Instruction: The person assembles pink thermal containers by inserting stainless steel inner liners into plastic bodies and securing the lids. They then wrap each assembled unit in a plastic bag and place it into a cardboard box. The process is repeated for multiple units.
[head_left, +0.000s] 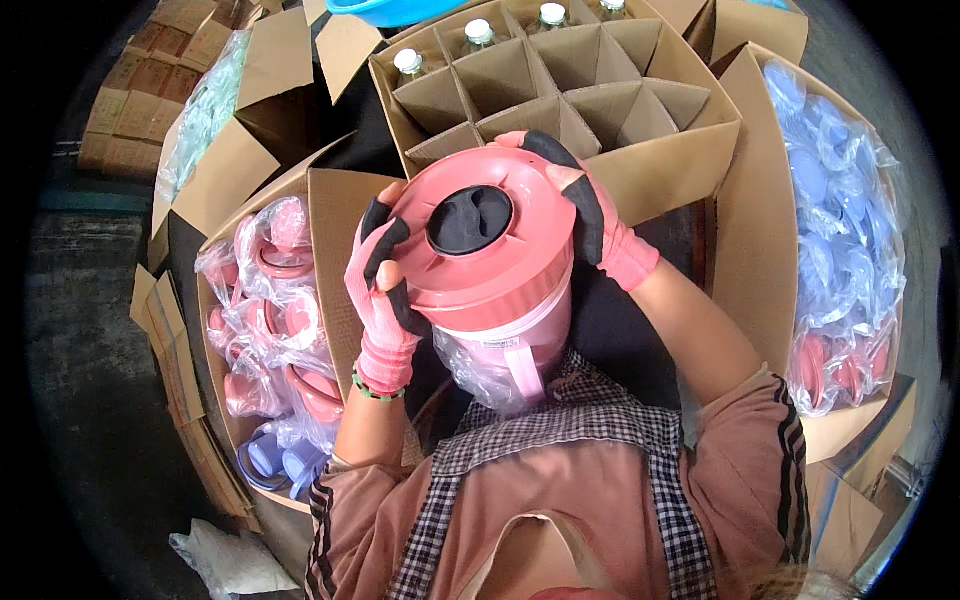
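Note:
In front of my chest is a light pink plastic jug [500, 352] with a handle on the side toward me and clear plastic wrapping at its lower left. On top of it sits a wide coral-pink lid [530, 265] with a round black cap [470, 220] in its middle. My left hand [383, 275], in a pink and black fingerless glove, is closed round the lid's left rim. Gloved the same way, my right hand [590, 205] grips the far right of the rim. The underside of the jug is hidden.
Ahead stands a divided cardboard box [640, 165] with several white-capped bottles along its far row. Bagged pink and blue plastic parts fill a carton [345, 240] at left. Another carton [750, 200] at right holds bagged blue and pink pieces. A blue basin [385, 12] lies at the far edge.

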